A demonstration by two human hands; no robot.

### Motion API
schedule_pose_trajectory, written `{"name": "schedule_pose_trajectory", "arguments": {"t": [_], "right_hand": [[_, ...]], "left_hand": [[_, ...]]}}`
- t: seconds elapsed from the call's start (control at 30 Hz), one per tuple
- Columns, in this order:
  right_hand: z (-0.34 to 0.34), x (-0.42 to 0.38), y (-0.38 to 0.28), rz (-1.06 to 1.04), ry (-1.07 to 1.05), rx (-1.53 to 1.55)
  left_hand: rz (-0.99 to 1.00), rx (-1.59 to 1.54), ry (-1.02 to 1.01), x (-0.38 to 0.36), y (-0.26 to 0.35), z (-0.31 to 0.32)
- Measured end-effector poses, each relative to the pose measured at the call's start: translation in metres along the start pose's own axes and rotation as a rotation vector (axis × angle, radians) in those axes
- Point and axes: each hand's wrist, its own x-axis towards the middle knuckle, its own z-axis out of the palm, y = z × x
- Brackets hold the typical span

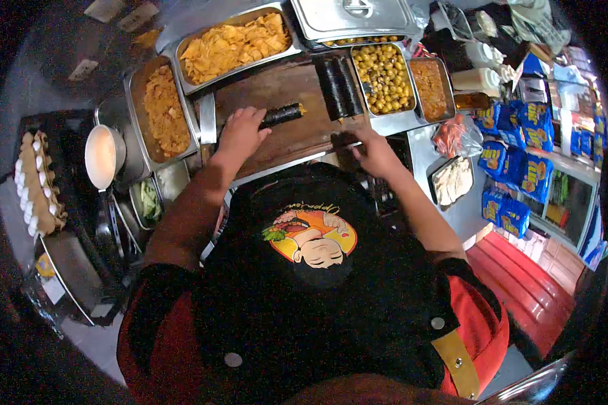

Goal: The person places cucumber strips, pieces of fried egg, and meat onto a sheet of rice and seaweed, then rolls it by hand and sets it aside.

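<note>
A dark seaweed roll (pixel 282 115) lies on the brown wooden board (pixel 284 81), yellowish filling showing at its right end. My left hand (pixel 245 129) is over its left end, the roll emerging between index finger and thumb. At the board's front right, my right hand (pixel 373 150) has its thumb and index finger apart, with no held thing visible. Its fingertips are just below a block of black seaweed rolls (pixel 338 88) lying close together. Shadow darkens the area around those fingertips.
Metal trays of orange slices (pixel 236 47), shredded filling (pixel 163 111), small round yellow-green pieces (pixel 383 77) and reddish sauce (pixel 431 84) border the board. A saucepan (pixel 104 158) and an egg tray (pixel 37 182) stand left. Blue packets (pixel 517 172) are at right.
</note>
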Motion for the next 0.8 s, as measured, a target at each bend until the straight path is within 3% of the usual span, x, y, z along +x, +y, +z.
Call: {"name": "schedule_pose_trajectory", "arguments": {"t": [0.13,0.23,0.37,0.43,0.5,0.57,0.6,0.67,0.7,0.77,0.8], "right_hand": [[0.015,-0.045,-0.004,0.139,-0.016,-0.001],[0.024,-0.069,-0.013,0.219,-0.033,0.05],[0.013,-0.075,-0.061,0.299,-0.044,0.31],[0.005,-0.069,-0.085,0.357,-0.079,0.402],[0.004,-0.07,-0.1,0.173,-0.057,0.686],[-0.001,-0.072,-0.109,-0.006,-0.207,0.837],[-0.006,-0.076,-0.111,-0.055,-0.277,0.869],[-0.012,-0.079,-0.104,-0.165,-0.424,0.939],[-0.018,-0.084,-0.098,-0.188,-0.477,0.895],[-0.033,-0.096,-0.089,-0.188,-0.487,0.884],[-0.042,-0.102,-0.081,-0.197,-0.5,0.873]], "left_hand": [[-0.002,0.02,-0.114,0.016,-0.001,0.003],[0.074,0.013,-0.056,0.017,-0.003,0.002],[0.05,0.032,-0.099,0.018,0.005,0.003],[0.068,-0.371,-0.082,0.013,0.033,-0.024],[0.048,-0.787,-0.278,-0.011,0.074,-0.063],[0.053,-1.276,-0.436,-0.053,0.089,-0.049],[0.042,-1.265,-0.421,-0.064,0.097,-0.063],[0.188,-1.199,-0.704,-0.077,0.111,-0.098],[0.185,-1.198,-0.688,-0.082,0.111,-0.093],[0.469,-1.02,-0.662,-0.095,0.107,-0.066],[0.494,-1.026,-0.659,-0.102,0.107,-0.046]]}}
